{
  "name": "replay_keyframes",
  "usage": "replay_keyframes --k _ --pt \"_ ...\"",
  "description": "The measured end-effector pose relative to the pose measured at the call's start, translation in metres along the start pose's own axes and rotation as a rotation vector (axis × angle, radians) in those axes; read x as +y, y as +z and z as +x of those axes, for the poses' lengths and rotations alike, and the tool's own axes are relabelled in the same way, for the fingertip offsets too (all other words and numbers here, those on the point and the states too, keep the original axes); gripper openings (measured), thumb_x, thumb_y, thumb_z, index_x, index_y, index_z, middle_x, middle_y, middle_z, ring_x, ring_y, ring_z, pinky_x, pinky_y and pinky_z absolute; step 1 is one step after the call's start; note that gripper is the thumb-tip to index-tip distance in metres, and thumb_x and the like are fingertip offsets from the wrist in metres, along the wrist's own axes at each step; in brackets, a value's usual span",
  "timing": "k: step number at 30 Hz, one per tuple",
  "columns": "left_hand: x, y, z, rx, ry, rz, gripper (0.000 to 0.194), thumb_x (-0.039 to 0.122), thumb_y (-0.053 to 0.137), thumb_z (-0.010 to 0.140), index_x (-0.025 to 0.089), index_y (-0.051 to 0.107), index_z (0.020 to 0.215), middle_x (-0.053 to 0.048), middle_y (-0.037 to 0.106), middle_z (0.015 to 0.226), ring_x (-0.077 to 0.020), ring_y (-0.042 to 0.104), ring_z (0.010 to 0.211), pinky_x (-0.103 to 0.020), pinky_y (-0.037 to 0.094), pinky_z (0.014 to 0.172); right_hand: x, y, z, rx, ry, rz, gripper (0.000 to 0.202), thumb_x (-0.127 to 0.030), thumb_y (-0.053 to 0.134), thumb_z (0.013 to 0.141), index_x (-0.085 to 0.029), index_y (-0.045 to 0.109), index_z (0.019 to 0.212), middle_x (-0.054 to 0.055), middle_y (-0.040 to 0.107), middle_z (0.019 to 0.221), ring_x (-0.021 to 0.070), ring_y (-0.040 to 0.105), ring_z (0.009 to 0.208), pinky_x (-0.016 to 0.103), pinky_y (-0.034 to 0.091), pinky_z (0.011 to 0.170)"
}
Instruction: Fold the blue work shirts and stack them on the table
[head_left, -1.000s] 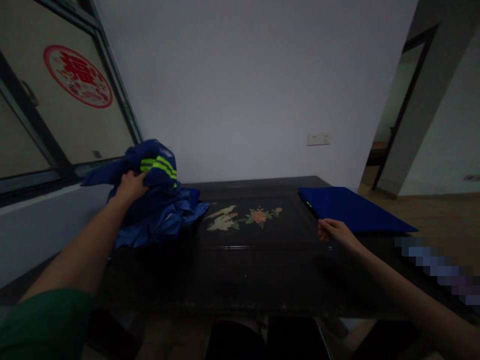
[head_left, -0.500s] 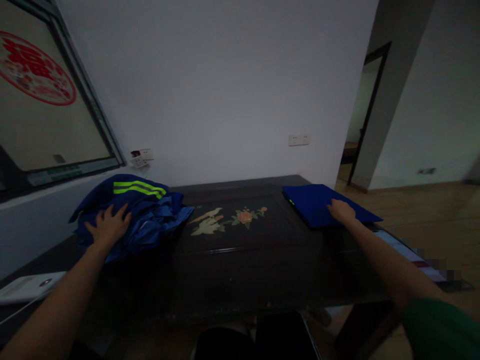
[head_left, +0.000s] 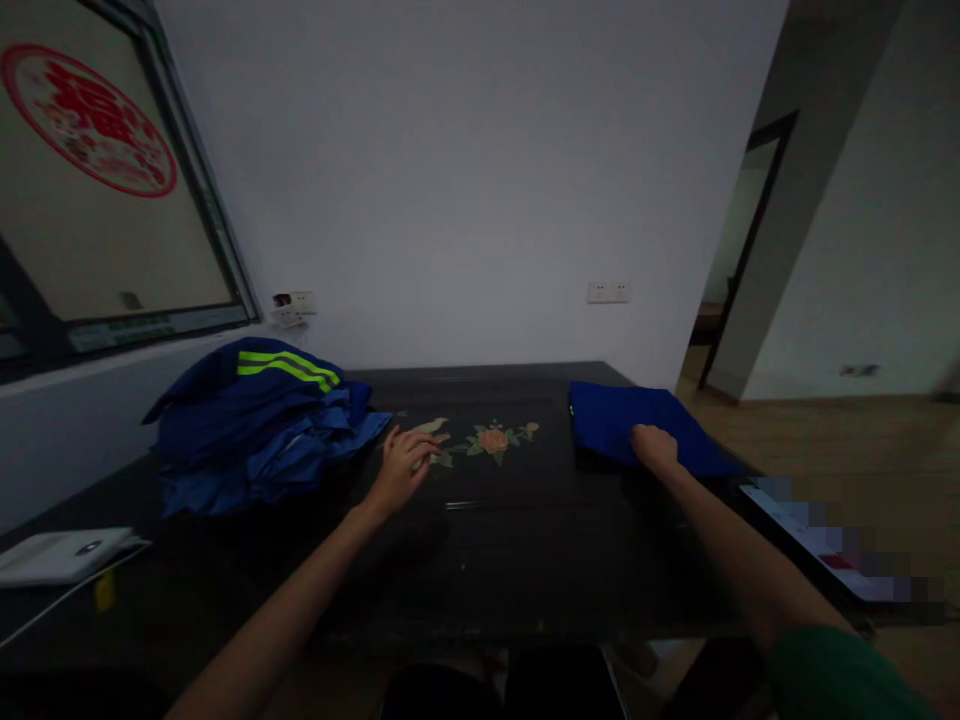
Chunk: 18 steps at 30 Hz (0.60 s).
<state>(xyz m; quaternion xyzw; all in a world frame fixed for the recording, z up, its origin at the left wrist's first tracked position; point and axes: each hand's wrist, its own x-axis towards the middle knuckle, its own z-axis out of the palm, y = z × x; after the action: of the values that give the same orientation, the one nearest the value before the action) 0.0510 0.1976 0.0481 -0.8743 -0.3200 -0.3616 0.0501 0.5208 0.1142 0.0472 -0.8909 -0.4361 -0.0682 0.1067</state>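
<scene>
— Where is the flat blue cloth (head_left: pixel 622 412) to be found?

— It is laid at the right side of the counter (head_left: pixel 480 585), with its length slanted from the far left corner towards the near right one.

— And by which hand is it more nearly reached?

— By the right hand (head_left: pixel 655 446), which is placed against its near side. From there, most of the cloth is spread beyond the knuckles and out to both sides.

— Is anything gripped there?

— The right fingers are seen curled in, almost like a fist; whether an edge is pinched between them cannot be told.

— What of the left hand (head_left: pixel 403 470)?

— It is held over the middle, beside the inlaid flower (head_left: pixel 493 441), with the fingers loosely bent and parted, and nothing is seen in them. The flat cloth is set well apart from it, to the right. Much nearer, to its left, the crumpled blue clothing (head_left: pixel 247 440) is heaped, marked by yellow-green bands (head_left: pixel 289 368), and no contact with that heap can be made out.
</scene>
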Motion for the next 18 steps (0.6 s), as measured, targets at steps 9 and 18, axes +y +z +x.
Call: replay_keyframes --k 9,18 --pt "0.068 0.026 0.001 -0.564 -0.226 -0.507 0.039 0.036 0.057 0.083 0.015 0.065 0.116 -0.012 0.069 0.114 -0.0268 0.064 0.105 -0.039 0.047 0.094 -0.129 -0.009 -0.059 -0.13 -0.296 0.397 0.015 -0.031 0.059 0.085 -0.018 0.061 0.08 0.008 0.07 0.086 0.0195 0.066 0.084 0.026 0.047 0.071" --pt "0.107 0.044 -0.01 -0.215 -0.39 -1.025 0.035 0.035 0.062 0.079 0.018 0.065 0.11 -0.009 0.067 0.118 -0.0308 0.06 0.112 -0.044 0.044 0.1 -0.192 -0.037 -0.14 -0.526 -0.395 1.728 0.045 -0.058 0.068 0.064 -0.022 0.042 0.066 -0.008 0.042 0.052 0.0083 0.036 0.046 0.021 0.029 0.046"
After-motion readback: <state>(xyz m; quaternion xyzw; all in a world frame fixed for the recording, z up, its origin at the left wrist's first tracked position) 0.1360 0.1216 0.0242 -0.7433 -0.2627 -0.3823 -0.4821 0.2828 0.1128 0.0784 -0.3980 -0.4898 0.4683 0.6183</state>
